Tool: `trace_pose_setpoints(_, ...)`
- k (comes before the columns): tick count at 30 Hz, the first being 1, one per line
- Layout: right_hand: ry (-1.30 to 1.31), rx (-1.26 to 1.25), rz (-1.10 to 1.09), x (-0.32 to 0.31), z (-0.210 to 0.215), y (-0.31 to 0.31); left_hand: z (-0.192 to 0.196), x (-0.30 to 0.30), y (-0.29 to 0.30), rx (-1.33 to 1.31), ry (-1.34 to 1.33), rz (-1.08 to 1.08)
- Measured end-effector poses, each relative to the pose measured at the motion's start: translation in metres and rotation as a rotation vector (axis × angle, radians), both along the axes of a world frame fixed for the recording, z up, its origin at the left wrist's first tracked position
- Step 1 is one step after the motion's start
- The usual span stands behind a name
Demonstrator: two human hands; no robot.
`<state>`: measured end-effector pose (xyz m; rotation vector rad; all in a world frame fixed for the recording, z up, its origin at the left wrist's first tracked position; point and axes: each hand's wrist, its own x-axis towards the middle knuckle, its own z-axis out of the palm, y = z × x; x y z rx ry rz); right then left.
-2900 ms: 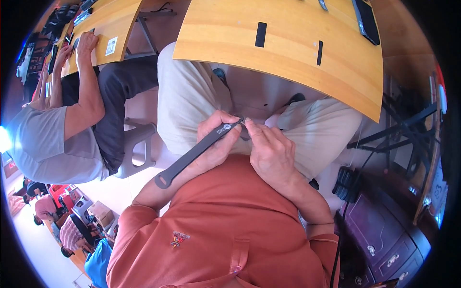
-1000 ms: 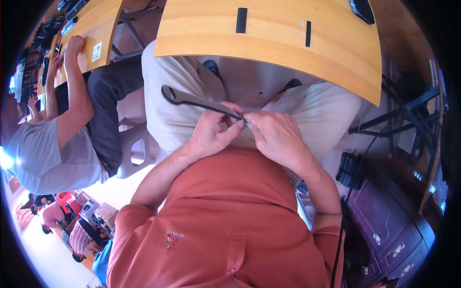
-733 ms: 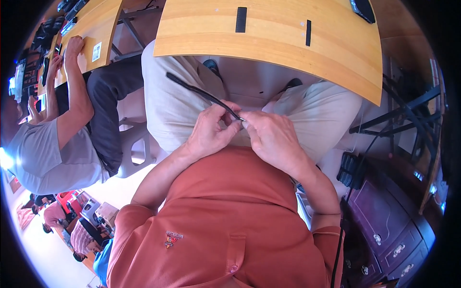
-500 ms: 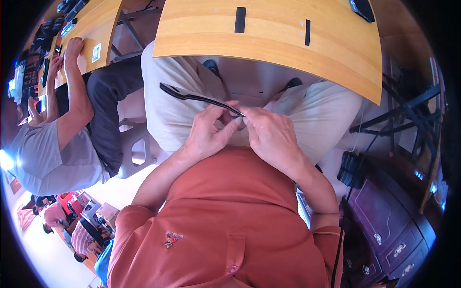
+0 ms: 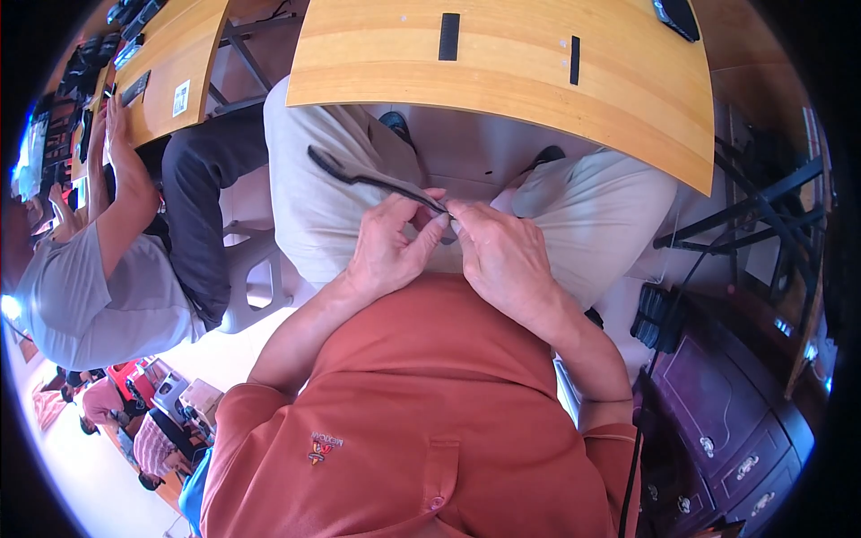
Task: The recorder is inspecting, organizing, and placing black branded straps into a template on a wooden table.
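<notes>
The person's left hand (image 5: 390, 244) and right hand (image 5: 504, 255) pinch together on one end of a black strap (image 5: 377, 183), its other end jutting leftward above beige trousers (image 5: 309, 233); beyond, two black strips (image 5: 449, 37) lie on the wooden table (image 5: 511, 81)

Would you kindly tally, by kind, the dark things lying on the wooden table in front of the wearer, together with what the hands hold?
Black strips on the wooden table, one wide, one narrow: 2
Dark flat item near the table's right edge: 1
Black strap held between the left hand and right hand: 1
Total: 4
</notes>
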<state>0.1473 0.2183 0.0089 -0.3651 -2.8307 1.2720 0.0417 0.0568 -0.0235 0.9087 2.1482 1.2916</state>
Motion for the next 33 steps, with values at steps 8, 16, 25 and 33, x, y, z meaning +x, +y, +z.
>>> trace_pose_setpoints(8, -0.095, -0.019, 0.021, 0.000, 0.003, -0.001, 0.002, 0.002, 0.002, -0.036, -0.002, -0.008)
trace_pose_setpoints(16, -0.201, -0.020, 0.134, -0.003, 0.009, 0.014, 0.001, -0.004, 0.001, -0.018, -0.042, -0.129)
trace_pose_setpoints(25, -0.276, -0.039, 0.237, -0.004, 0.014, 0.028, 0.002, -0.005, 0.000, 0.079, -0.513, -0.179)
trace_pose_setpoints(33, -0.107, -0.126, 0.152, 0.002, 0.007, 0.024, 0.004, -0.002, -0.003, 0.075, -0.584, -0.081)
